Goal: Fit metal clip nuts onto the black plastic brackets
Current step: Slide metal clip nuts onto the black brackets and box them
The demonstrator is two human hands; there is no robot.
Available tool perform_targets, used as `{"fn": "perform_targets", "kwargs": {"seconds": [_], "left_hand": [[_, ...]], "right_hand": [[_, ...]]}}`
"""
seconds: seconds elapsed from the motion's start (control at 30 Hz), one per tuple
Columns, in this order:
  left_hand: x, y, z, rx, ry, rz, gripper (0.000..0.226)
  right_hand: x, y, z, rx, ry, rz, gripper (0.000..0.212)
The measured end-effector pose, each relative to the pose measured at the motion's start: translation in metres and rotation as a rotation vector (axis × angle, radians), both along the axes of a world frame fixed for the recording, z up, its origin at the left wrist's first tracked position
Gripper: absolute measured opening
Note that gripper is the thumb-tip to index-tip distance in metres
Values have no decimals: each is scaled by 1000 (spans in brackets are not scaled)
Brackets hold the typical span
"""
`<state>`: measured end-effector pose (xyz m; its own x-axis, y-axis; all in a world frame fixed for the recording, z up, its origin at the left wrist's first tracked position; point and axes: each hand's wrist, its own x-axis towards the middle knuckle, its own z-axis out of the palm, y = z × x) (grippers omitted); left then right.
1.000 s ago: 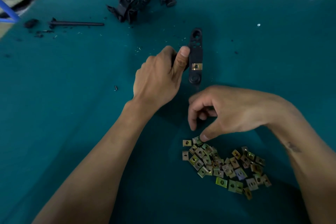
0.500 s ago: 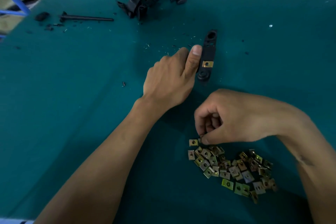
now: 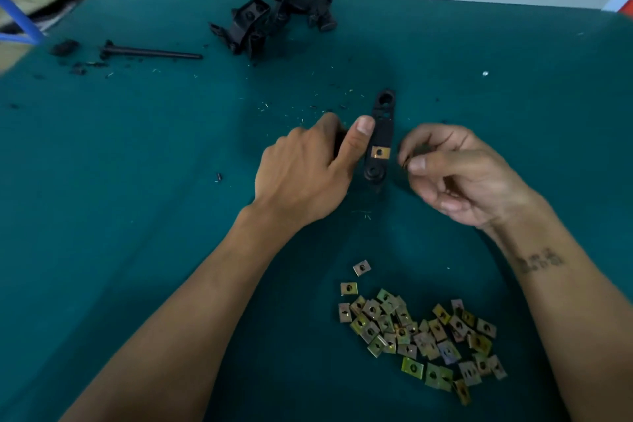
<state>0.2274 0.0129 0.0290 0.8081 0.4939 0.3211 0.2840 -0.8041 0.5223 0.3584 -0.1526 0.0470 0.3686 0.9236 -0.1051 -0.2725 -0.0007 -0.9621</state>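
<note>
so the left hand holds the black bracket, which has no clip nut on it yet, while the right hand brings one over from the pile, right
Not quite. The head view shows the black bracket already has one clip nut fitted near its lower end. The rest stands: the left hand holds it while the right hand pinches another beside it, away from the pile.

black rod (image 3: 150,53) far left | white speck (image 3: 485,73) far right | green table (image 3: 137,181)

My right hand (image 3: 459,175) hides most of the clip nut (image 3: 406,161) it pinches. My left hand (image 3: 308,171) covers the bracket (image 3: 380,137)'s left side.
</note>
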Motion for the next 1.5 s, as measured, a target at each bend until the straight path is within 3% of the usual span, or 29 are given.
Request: {"fn": "perform_targets", "kwargs": {"seconds": [0.17, 0.3, 0.97, 1.33, 1.5], "left_hand": [[0, 0, -2, 40, 11, 13, 70], [0, -1, -2, 85, 30, 22, 76], [1, -1, -2, 95, 56, 59, 79], [0, 0, -1, 73, 33, 60, 79], [0, 0, -2, 55, 20, 73, 76]], "right_hand": [[0, 9, 1, 135, -55, -454, 28], [-9, 16, 3, 175, -195, -599, 23], [-19, 18, 1, 255, -166, -604, 11], [-10, 10, 3, 232, -209, -473, 30], [-12, 11, 4, 232, -178, -447, 21]]}}
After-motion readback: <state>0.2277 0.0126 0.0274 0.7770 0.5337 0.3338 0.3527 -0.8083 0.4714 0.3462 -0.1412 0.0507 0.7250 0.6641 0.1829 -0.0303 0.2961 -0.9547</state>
